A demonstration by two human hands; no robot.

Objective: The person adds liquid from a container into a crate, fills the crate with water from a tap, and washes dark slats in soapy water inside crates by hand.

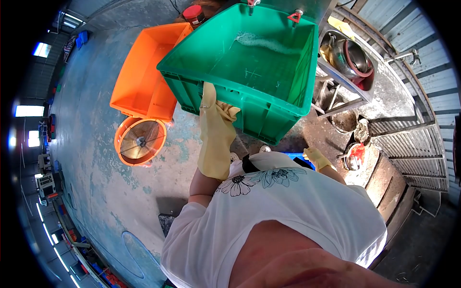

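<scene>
My left hand [222, 111], in a long pale-yellow rubber glove, is closed on the front rim of a large green plastic tub [230, 93]. The thumb lies up over the rim and the other fingers curl against the outer wall. Some foamy water [261, 42] lies on the tub's floor. Low by my right side is my right hand [314, 157], gloved in yellow too, with its fingers curled. It is beside a strip of a blue object [297, 156], mostly hidden by my body; whether the hand grips it is unclear.
An orange bin [139, 72] stands left of the tub, with an orange round basin holding a fan-like grille [140, 140] below it. Red-handled taps [295, 17] hang over the tub's back. Right are a metal sink [362, 91] with pots, buckets [345, 117] and a corrugated wall.
</scene>
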